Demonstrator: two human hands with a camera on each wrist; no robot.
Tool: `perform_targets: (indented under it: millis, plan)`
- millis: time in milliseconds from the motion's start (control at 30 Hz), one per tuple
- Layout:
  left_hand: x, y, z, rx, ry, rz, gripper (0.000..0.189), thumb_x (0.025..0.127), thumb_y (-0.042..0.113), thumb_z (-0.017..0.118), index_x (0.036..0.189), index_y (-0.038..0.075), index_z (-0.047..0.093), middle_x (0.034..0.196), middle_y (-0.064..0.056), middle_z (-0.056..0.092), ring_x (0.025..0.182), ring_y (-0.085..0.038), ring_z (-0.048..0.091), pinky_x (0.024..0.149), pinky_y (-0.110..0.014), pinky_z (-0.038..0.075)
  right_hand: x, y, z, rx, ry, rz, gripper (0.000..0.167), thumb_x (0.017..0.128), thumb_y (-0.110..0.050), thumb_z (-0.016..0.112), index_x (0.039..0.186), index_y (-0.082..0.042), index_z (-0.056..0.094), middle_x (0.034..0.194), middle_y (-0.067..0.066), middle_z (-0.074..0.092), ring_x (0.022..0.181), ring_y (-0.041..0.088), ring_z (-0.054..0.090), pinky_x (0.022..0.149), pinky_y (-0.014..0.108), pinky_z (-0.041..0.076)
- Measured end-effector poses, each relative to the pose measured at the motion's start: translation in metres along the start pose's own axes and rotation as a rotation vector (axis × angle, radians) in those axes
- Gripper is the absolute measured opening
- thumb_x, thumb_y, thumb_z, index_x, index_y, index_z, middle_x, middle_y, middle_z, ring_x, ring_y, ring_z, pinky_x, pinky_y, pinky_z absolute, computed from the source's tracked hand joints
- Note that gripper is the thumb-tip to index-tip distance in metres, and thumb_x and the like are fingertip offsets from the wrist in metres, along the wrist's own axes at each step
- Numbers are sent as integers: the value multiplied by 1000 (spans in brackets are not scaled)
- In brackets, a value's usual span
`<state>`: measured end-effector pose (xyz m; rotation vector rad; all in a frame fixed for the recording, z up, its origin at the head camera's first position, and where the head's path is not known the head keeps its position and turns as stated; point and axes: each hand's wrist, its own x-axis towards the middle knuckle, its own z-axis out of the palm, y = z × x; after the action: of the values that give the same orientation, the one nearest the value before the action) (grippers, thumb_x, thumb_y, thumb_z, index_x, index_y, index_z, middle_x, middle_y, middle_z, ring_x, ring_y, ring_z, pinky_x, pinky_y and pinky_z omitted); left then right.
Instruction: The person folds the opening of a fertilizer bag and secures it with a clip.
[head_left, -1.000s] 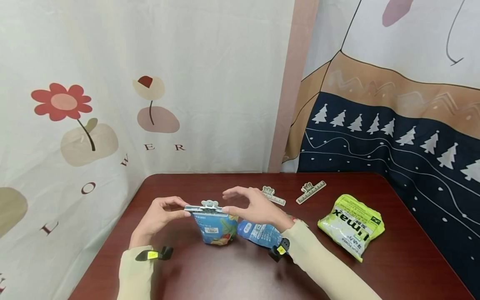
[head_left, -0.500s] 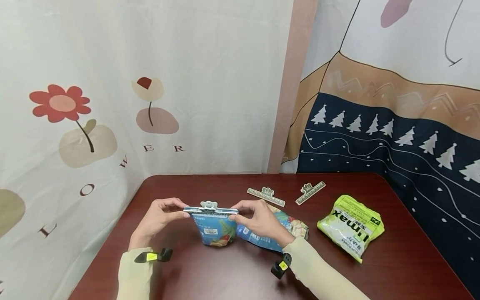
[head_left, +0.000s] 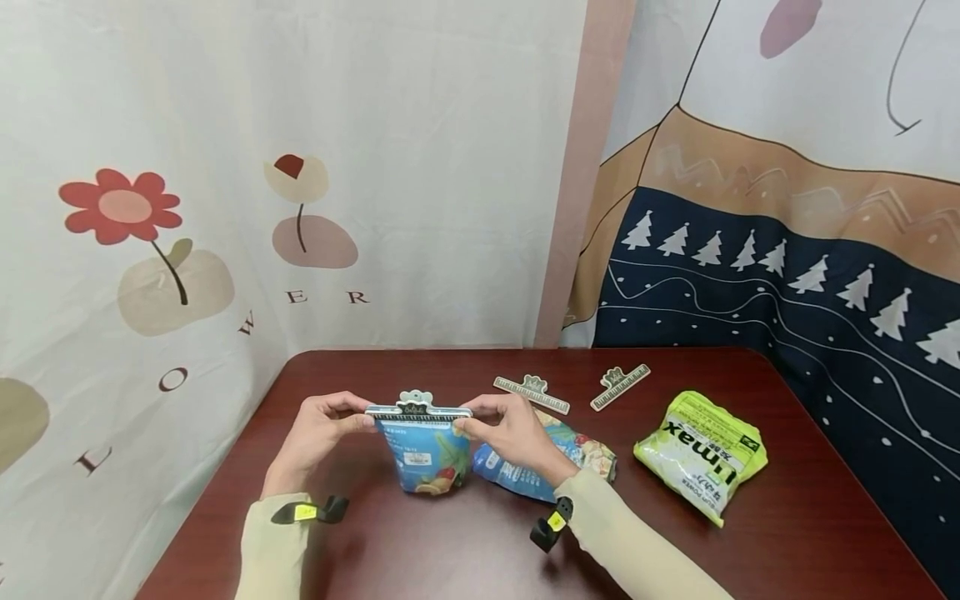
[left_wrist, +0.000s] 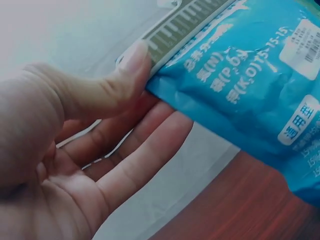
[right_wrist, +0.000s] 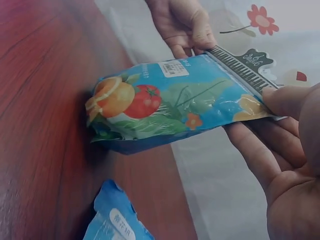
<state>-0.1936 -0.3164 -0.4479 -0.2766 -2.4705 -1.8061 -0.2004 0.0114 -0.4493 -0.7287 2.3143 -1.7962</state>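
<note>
A blue bag printed with fruit and vegetables [head_left: 431, 458] stands upright on the table, its top edge held in a long bag clip with a piano-key pattern [head_left: 386, 413]. My left hand [head_left: 318, 433] pinches the clip's left end, with the thumb on the front. At the opposite end, my right hand [head_left: 513, 429] pinches the clip and the bag's top corner. The left wrist view shows the left thumb [left_wrist: 127, 75] pressed on the clip's end and the bag's corner beside it. In the right wrist view the clip [right_wrist: 240, 67] runs between both hands.
A second blue bag [head_left: 517, 477] lies flat beside my right hand, partly covered by it. Two similar clips [head_left: 534, 393] [head_left: 619, 387] lie toward the table's back. A yellow-green bag [head_left: 701, 454] lies at the right. Printed curtains [head_left: 450, 167] hang behind the table.
My right hand has gone from spread fingers near the clip's middle to pinching its right end. The clip has tipped so that more of its front face shows. The left hand keeps its pinch.
</note>
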Motion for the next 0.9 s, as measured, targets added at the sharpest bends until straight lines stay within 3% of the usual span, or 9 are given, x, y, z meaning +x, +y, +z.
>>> perform_targets:
  millis: [233, 467, 700, 900]
  plan:
    - [4, 0, 5, -113, 66, -90, 24, 91, 4, 76, 110, -9, 72, 88, 7, 77, 80, -24, 77, 81, -41, 63, 15, 4, 4, 120, 17, 109, 20, 92, -30, 79, 104, -14, 79, 91, 6, 79, 79, 22, 78, 77, 53, 62]
    - [6, -2, 11, -155, 170, -218, 37, 90, 10, 80, 118, -10, 70, 88, 5, 77, 77, -16, 76, 84, -42, 63, 27, 14, 9, 234, 13, 213, 26, 92, -27, 78, 109, -7, 77, 97, 10, 79, 80, 22, 78, 80, 44, 63]
    - [9, -7, 16, -119, 224, -328, 46, 91, 18, 80, 126, -7, 67, 99, -1, 77, 79, -12, 75, 87, -39, 62, 37, 26, 18, 393, 45, 322, 24, 94, -16, 75, 110, 3, 73, 97, 11, 79, 77, 15, 77, 80, 37, 63]
    - [10, -18, 19, -48, 224, -381, 41, 93, 20, 78, 126, -4, 69, 109, -11, 76, 81, -13, 75, 90, -41, 61, 43, 39, 24, 436, 56, 357, 23, 94, -12, 75, 107, 6, 73, 89, 6, 76, 73, 13, 75, 77, 34, 64]
